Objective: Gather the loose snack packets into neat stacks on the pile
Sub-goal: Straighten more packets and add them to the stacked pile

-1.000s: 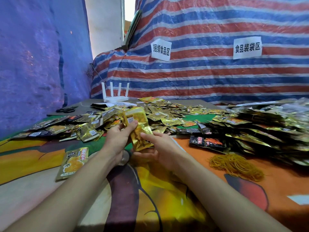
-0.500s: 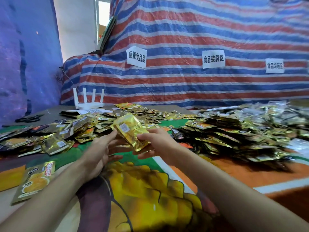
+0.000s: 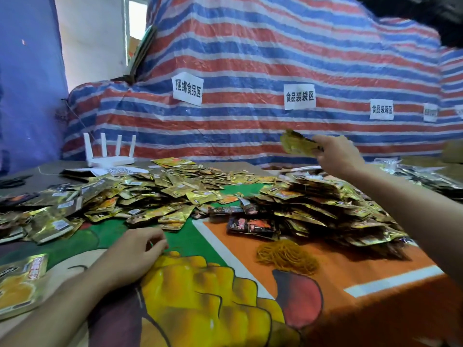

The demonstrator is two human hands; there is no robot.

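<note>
My right hand (image 3: 337, 154) grips a small stack of gold snack packets (image 3: 297, 146), raised high over the big heap of stacked packets (image 3: 320, 209) on the right of the table. My left hand (image 3: 136, 254) rests low on the printed table cover, its fingers loosely curled; a thin rubber band seems to lie at its fingertips, too small to be sure. Loose gold packets (image 3: 120, 196) lie scattered across the left and middle of the table. One orange-and-gold packet (image 3: 20, 284) lies alone near the left edge.
A tangle of yellow rubber bands (image 3: 288, 256) lies in front of the heap. A dark packet (image 3: 251, 226) sits at the heap's near edge. A white router (image 3: 110, 156) stands at the back left. A striped tarp with paper labels (image 3: 187, 89) rises behind the table.
My right hand has carried the gold stack up and to the right, over the heap. My left hand has let go of it and dropped to the table cover.
</note>
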